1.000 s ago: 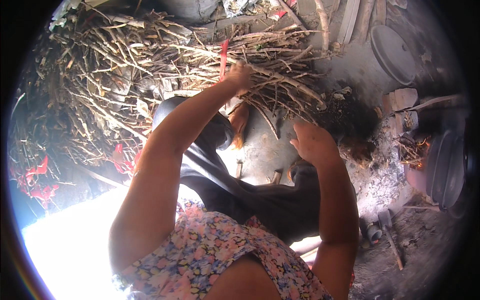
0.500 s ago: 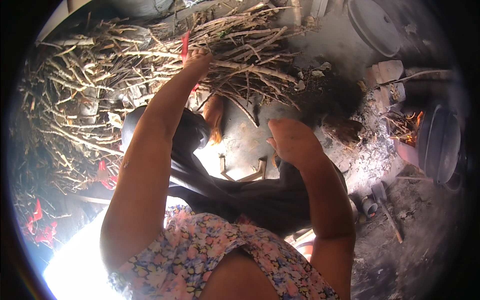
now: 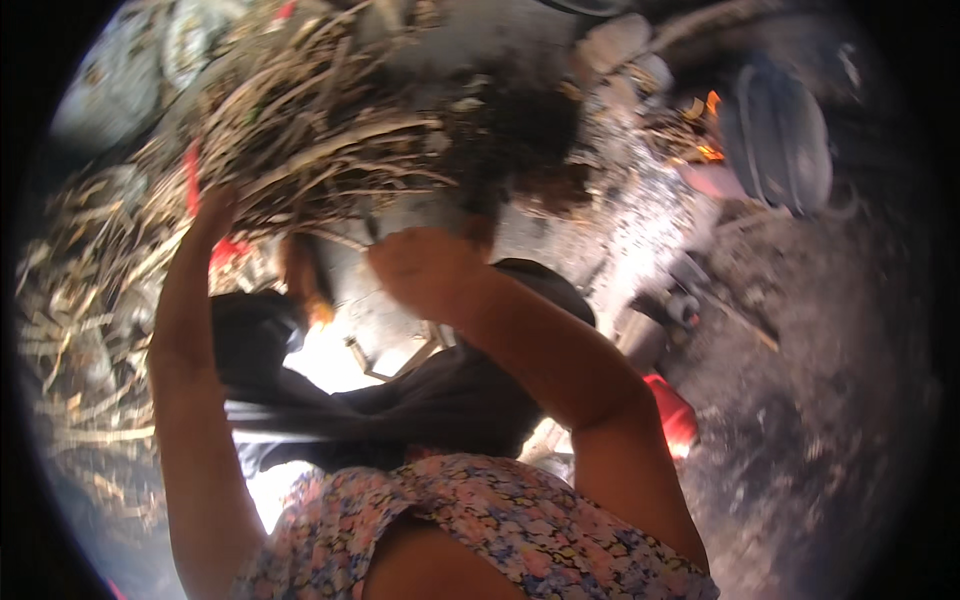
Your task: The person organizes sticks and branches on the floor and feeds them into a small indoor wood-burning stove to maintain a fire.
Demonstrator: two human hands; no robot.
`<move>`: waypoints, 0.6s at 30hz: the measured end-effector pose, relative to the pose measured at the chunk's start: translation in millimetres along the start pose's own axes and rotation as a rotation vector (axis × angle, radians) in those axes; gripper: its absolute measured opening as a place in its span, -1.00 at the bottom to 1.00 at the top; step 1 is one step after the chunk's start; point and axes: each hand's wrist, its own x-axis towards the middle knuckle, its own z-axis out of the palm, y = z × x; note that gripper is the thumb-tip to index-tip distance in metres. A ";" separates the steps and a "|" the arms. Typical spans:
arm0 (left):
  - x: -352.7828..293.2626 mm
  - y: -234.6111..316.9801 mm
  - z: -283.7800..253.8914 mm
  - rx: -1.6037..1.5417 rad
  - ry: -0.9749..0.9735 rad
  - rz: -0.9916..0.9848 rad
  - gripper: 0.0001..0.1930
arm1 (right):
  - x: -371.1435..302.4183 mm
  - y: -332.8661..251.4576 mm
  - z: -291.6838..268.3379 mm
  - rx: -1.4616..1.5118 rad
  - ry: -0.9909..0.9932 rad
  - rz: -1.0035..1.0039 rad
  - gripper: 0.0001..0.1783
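Note:
My left hand (image 3: 218, 208) lies on the long pile of thin dry sticks (image 3: 300, 110), at the foot of an upright red strip (image 3: 192, 175). Its fingers look closed, though blur hides what is in them. More red material (image 3: 230, 252) shows below that wrist. My right hand (image 3: 425, 270) hovers over the floor in front of the pile, back upward and fingers curled under. One stick (image 3: 340, 239) juts from the pile to the edge of that hand. Whether the fingers grip it or anything else is hidden.
To the right a fire (image 3: 708, 150) burns beside a dark round pot (image 3: 775, 135), with pale ash (image 3: 650, 225) spread in front. A long-handled tool (image 3: 735, 315) and a red object (image 3: 672, 418) lie nearer. My feet and bent, dark-trousered legs (image 3: 400, 400) are below the pile.
The view has turned and shifted, so the pile sits further left and the fire nearer the middle. My right hand has come left toward the jutting stick. My left hand remains beside the red strip.

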 end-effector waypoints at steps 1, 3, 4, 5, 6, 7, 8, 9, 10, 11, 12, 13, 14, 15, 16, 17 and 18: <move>7.9 25.2 13.9 0.030 0.069 0.035 -0.82 | -4.2 9.0 7.1 -0.043 0.017 -0.017 -0.85; 13.7 57.0 18.3 0.577 0.211 0.097 -0.72 | -6.2 5.6 -4.5 -0.057 -0.069 0.031 -0.85; 14.1 90.4 17.1 0.679 0.176 0.166 -0.71 | -8.2 5.9 -2.2 -0.053 -0.056 0.039 -0.84; 24.2 81.6 36.7 0.603 0.225 0.252 -0.70 | -10.2 6.2 -1.2 -0.051 -0.047 0.042 -0.84; 26.9 67.8 45.1 0.545 0.271 0.326 -0.69 | -7.3 0.8 -6.5 -0.080 -0.038 0.021 -0.85; 27.7 89.8 59.9 0.489 0.120 0.246 -0.68 | -10.8 4.8 -4.1 -0.083 -0.052 0.043 -0.85; 23.0 134.5 75.8 0.431 -0.028 0.169 -0.68 | -14.7 9.3 -3.6 -0.092 -0.067 0.066 -0.85; 14.1 162.1 81.6 0.383 -0.171 0.080 -0.67 | -13.9 10.3 -3.0 -0.099 -0.076 0.073 -0.85; 6.3 169.1 84.2 0.352 -0.095 0.082 -0.69 | -10.8 7.6 -5.6 -0.118 -0.082 0.075 -0.85; -2.3 172.8 88.5 0.319 -0.022 0.082 -0.70 | -8.5 2.5 -10.2 -0.135 -0.091 0.078 -0.85; -8.0 173.0 93.8 0.286 0.046 0.081 -0.72 | -8.3 -0.7 -12.4 -0.147 -0.102 0.082 -0.85; -7.6 168.4 99.7 0.273 0.069 0.022 -0.73 | -8.4 -1.3 -12.2 -0.140 -0.103 0.081 -0.85; -4.2 160.1 107.2 0.259 0.092 -0.036 -0.75 | -8.8 -1.4 -11.6 -0.132 -0.104 0.080 -0.85; 0.7 149.5 114.0 0.245 0.120 -0.096 -0.76 | -8.4 -1.3 -12.2 -0.129 -0.104 0.077 -0.85; 4.2 138.1 120.3 0.269 0.158 -0.137 -0.81 | -8.3 -0.7 -11.7 -0.116 -0.104 0.081 -0.85; 4.7 126.6 126.3 0.269 0.140 -0.162 -0.82 | -8.4 -0.2 -11.1 -0.101 -0.104 0.083 -0.85; 7.6 133.7 123.9 0.265 0.119 -0.174 -0.82 | -10.8 2.3 -11.6 -0.089 -0.102 0.098 -0.85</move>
